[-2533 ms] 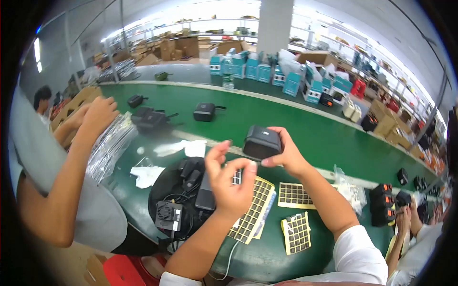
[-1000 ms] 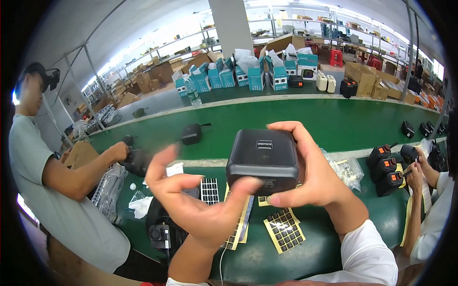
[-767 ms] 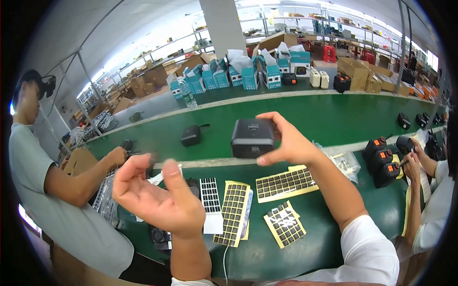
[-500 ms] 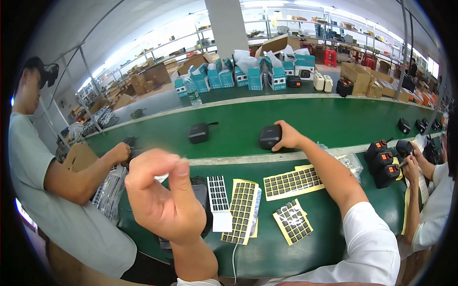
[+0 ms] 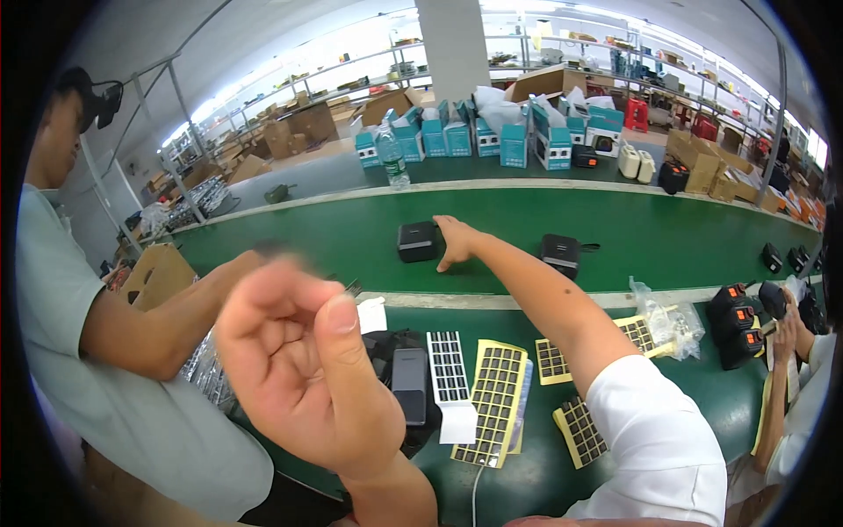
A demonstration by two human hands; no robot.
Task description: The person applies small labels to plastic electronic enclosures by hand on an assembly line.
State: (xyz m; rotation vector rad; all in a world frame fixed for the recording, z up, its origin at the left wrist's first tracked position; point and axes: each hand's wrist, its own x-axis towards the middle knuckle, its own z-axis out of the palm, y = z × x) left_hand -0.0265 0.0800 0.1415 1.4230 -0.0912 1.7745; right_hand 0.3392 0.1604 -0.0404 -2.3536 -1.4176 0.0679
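Note:
My left hand (image 5: 307, 369) is raised close to the camera, palm side showing, with its fingers curled and thumb pressed against the index finger. A small dark bit (image 5: 354, 288) sticks out at the pinch, too small to name. Over the green belt, my right hand (image 5: 458, 241) reaches with fingers and thumb apart at the right side of a black rounded box-shaped device (image 5: 417, 241). Whether the fingertips touch it I cannot tell. A second black device (image 5: 560, 255) with a wrist strap stands to the right, behind my forearm.
On the bench lie yellow sheets of dark stickers (image 5: 496, 395), a white sticker sheet (image 5: 450, 364), a grey phone-shaped device (image 5: 410, 385) and a plastic bag (image 5: 672, 325). Co-workers sit at left (image 5: 114, 334) and right (image 5: 803, 386). Blue boxes (image 5: 514, 145) and a bottle (image 5: 392, 158) stand beyond the belt.
My right hand has let go of one black device and moved left to the other. My left hand stays raised and pinched. The view has shifted, so the scene sits further right.

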